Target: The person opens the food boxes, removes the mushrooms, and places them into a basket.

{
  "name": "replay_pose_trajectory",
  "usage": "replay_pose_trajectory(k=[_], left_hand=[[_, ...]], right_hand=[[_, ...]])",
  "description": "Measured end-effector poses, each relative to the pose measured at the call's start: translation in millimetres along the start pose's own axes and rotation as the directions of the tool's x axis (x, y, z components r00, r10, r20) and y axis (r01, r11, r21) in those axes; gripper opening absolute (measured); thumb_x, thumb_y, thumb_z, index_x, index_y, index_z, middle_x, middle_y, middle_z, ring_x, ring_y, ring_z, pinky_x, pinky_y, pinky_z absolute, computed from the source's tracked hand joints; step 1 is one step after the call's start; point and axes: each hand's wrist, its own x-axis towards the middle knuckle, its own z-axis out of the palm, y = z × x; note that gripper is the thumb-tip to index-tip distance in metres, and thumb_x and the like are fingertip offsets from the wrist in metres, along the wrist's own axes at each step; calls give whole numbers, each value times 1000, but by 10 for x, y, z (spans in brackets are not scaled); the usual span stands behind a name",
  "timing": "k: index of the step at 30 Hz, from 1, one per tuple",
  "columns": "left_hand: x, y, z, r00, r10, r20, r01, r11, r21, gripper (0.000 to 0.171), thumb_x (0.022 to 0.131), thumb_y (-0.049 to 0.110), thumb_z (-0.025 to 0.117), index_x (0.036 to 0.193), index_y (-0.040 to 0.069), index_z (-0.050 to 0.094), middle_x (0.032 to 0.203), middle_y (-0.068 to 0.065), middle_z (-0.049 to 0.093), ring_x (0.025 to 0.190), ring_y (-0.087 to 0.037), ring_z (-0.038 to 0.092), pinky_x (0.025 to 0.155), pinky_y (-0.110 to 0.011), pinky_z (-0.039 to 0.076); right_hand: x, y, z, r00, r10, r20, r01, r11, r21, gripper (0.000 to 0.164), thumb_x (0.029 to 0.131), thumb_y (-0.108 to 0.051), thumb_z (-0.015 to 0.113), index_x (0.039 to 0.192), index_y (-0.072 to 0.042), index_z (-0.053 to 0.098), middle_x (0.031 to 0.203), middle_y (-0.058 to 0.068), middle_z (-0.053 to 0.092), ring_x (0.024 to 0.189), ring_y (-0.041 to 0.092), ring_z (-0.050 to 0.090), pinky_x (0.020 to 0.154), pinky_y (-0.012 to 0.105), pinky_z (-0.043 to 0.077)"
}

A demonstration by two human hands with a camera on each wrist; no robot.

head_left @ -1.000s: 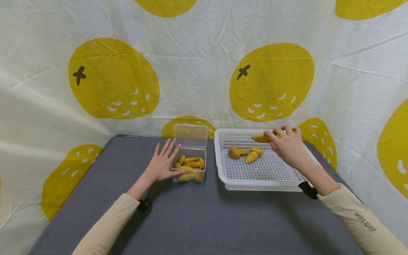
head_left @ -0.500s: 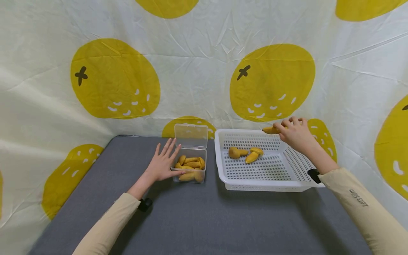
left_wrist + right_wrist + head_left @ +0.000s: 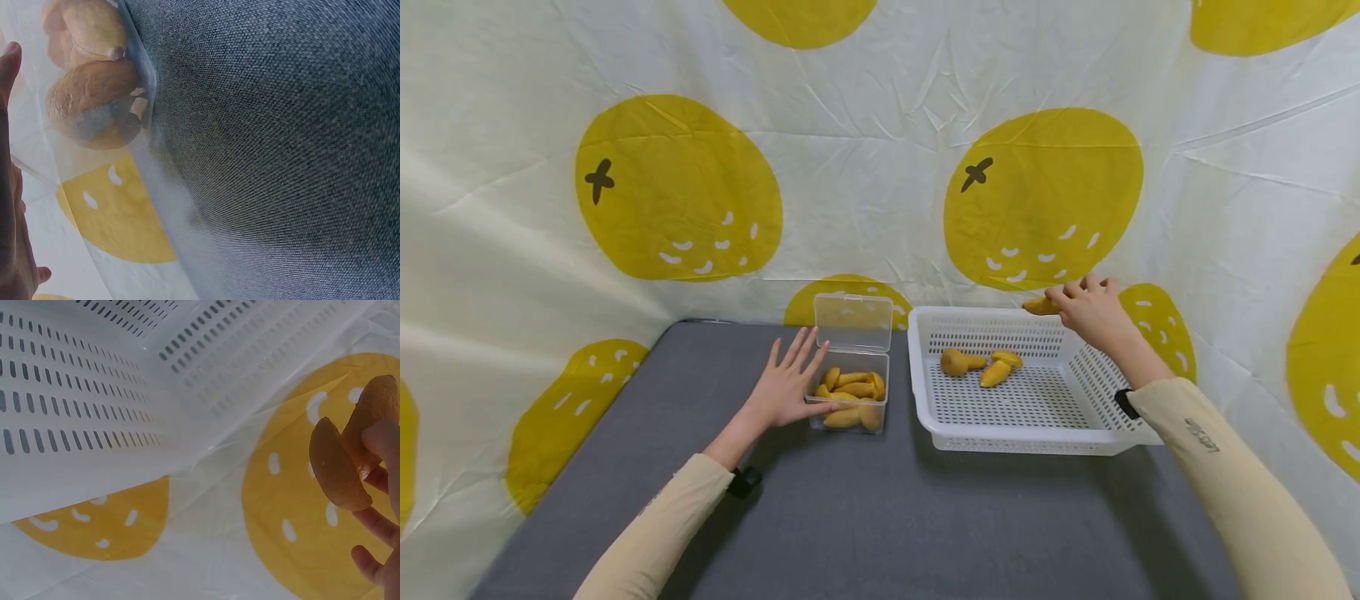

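Observation:
My right hand (image 3: 1093,315) pinches a yellow-brown mushroom (image 3: 1040,306) above the far right rim of a white slotted basket (image 3: 1037,404). In the right wrist view the mushroom's cap (image 3: 337,465) and stem show between thumb and fingers. Two more mushrooms lie in the basket, one (image 3: 955,362) on the left and another (image 3: 997,372) beside it. My left hand (image 3: 782,390) is spread at the left side of a clear plastic box (image 3: 861,361), its thumb over the front rim. Several mushrooms (image 3: 853,389) fill the box's lower part, and they show through its wall in the left wrist view.
The box's hinged clear lid (image 3: 853,322) stands raised at the back. Box and basket sit side by side on a dark grey cloth-covered table (image 3: 880,517). A white curtain (image 3: 865,167) with yellow fruit prints hangs behind and at both sides.
My right hand has lifted the mushroom up and to the right, from over the basket to its far right rim, then slowed. My left hand keeps its place at the box.

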Motion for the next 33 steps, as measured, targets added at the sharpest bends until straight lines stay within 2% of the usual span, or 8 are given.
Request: replay_pose_trajectory(k=[5, 11, 15, 19, 23, 27, 33], left_hand=[[26, 8, 9, 1000, 4, -9, -4, 1000, -5, 101, 72, 76, 43, 145, 17, 5, 152, -11, -1, 139, -25, -9, 107, -59, 8], [54, 6, 8, 1000, 5, -16, -5, 1000, 3, 101, 72, 76, 42, 145, 16, 10, 152, -11, -2, 139, -25, -8, 107, -59, 8], [65, 6, 0, 1000, 0, 1, 0, 1000, 6, 101, 72, 77, 40, 145, 17, 4, 151, -9, -10, 139, -24, -11, 107, -58, 6], [73, 7, -3, 1000, 1, 1, -1, 1000, 9, 101, 72, 76, 40, 145, 18, 1, 151, -8, -13, 140, -27, -5, 107, -58, 6], [80, 2, 7, 1000, 1, -6, -1, 1000, 14, 101, 72, 76, 40, 145, 17, 4, 151, -9, -12, 140, -28, -1, 107, -58, 6], [82, 6, 17, 1000, -8, 7, 8, 1000, -1, 101, 72, 76, 41, 145, 17, 5, 150, -8, -14, 140, -26, -7, 107, -58, 5], [79, 16, 37, 1000, -14, -1, 14, 1000, -4, 100, 72, 75, 42, 146, 17, 7, 151, -9, -9, 140, -27, -5, 107, -58, 6]], right_hand=[[23, 36, 48, 998, 23, 52, -23, 1000, 13, 39, 77, -13, 69, 111, -10, 51, 91, 16, 57, 87, 41, 46, 72, 56, 37], [3, 74, 96, 997, 37, 69, -39, 999, 25, 41, 77, -11, 68, 114, -9, 51, 94, 18, 57, 88, 42, 44, 73, 57, 37], [-23, 74, 100, 996, 46, 77, -50, 997, 51, 41, 77, -13, 68, 114, -9, 50, 95, 19, 56, 90, 43, 44, 73, 57, 36], [-39, 47, 54, 996, 65, 67, -70, 994, 80, 39, 78, -13, 68, 113, -9, 52, 95, 18, 57, 90, 42, 45, 72, 55, 35], [-44, -59, -72, 997, 70, 39, -75, 986, 148, 31, 77, -12, 68, 106, -9, 55, 93, 16, 57, 88, 42, 44, 68, 53, 34], [-35, -247, -202, 998, 59, 21, -63, 972, 227, 23, 78, -13, 67, 100, -10, 59, 94, 14, 58, 89, 40, 45, 67, 52, 35], [-8, -589, -343, 1000, 1, 22, -7, 954, 299, 21, 78, -16, 67, 98, -12, 61, 95, 11, 60, 92, 36, 47, 70, 50, 37]])
